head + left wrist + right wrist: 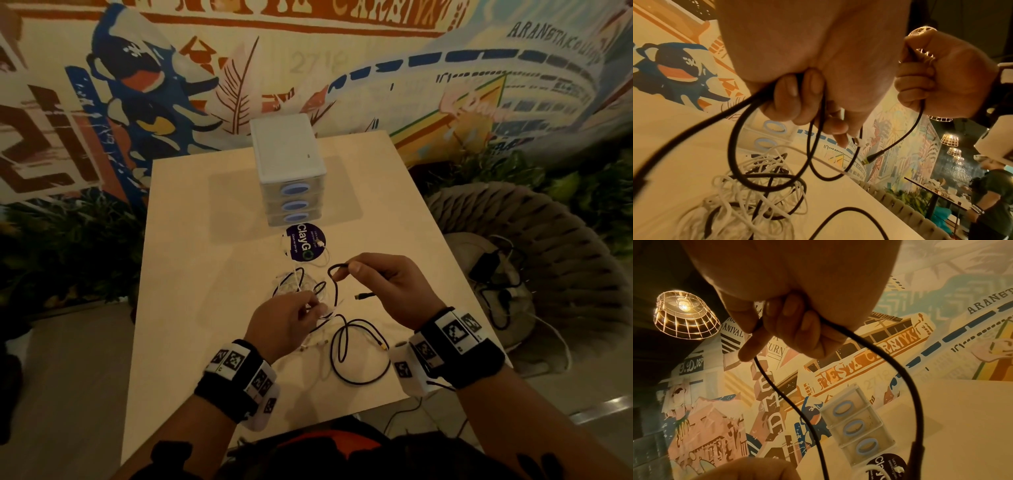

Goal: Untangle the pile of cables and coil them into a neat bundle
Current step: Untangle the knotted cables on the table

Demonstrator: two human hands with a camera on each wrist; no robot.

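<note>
A black cable runs in loops across the wooden table and up into both hands. My left hand grips a few of its loops above a tangle of white cables; in the left wrist view the fingers curl round the black strands over the white pile. My right hand is raised and pinches the same black cable near its end. The plug hangs free below the palm. The right wrist view shows fingers closed on the cable.
A small white drawer unit stands at the table's far end, with a round dark sticker in front of it. A woven chair at the right holds a black charger and more cords. A mural wall rises behind.
</note>
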